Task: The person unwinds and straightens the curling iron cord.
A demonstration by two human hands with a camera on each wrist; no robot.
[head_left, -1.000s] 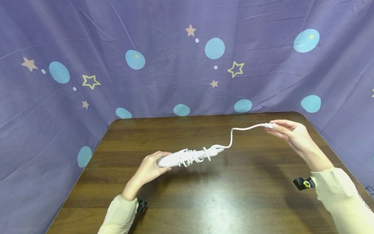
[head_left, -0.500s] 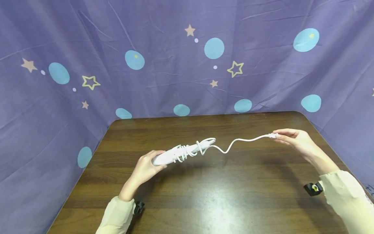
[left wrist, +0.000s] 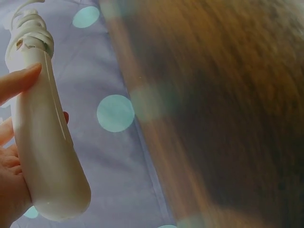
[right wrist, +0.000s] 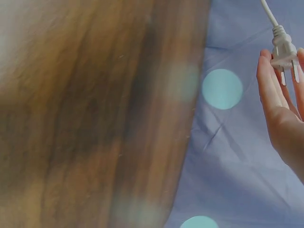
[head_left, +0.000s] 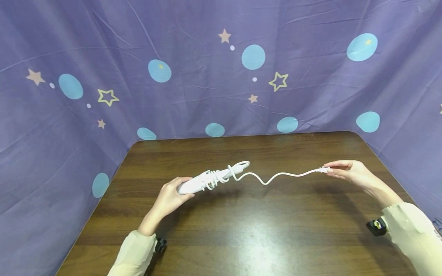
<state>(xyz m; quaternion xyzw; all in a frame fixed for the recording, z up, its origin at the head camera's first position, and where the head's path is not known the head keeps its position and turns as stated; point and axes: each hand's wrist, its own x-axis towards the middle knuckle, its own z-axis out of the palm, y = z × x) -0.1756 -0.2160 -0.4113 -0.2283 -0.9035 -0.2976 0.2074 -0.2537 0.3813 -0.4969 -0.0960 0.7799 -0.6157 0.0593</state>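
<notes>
My left hand (head_left: 172,197) grips the thick rounded end of a white wand-shaped electric appliance (head_left: 192,185), fingers and thumb on opposite sides. Its narrower end points away to the upper right, and a white cord (head_left: 284,173) winds around it in several loops. In the left wrist view, the smooth body (left wrist: 47,142) of the appliance has a long seam. From the loops the cord runs wavily to a white two-pin plug (right wrist: 285,53), pinched between the fingertips of my right hand (head_left: 359,176). The plug's metal pins face back toward the palm. Cord and appliance are held above the table.
A brown wood-grain table (head_left: 262,218) with rounded far corners lies beneath both hands. Behind it and at its sides hangs a purple curtain (head_left: 193,99) with blue dots and stars. Black wrist devices (head_left: 377,226) are worn at the pale sleeves (head_left: 411,230).
My right hand has moved down and slightly right with the plug, and the cord between the hands has stretched out longer. My left hand has shifted slightly left, tilting the appliance's far end upward.
</notes>
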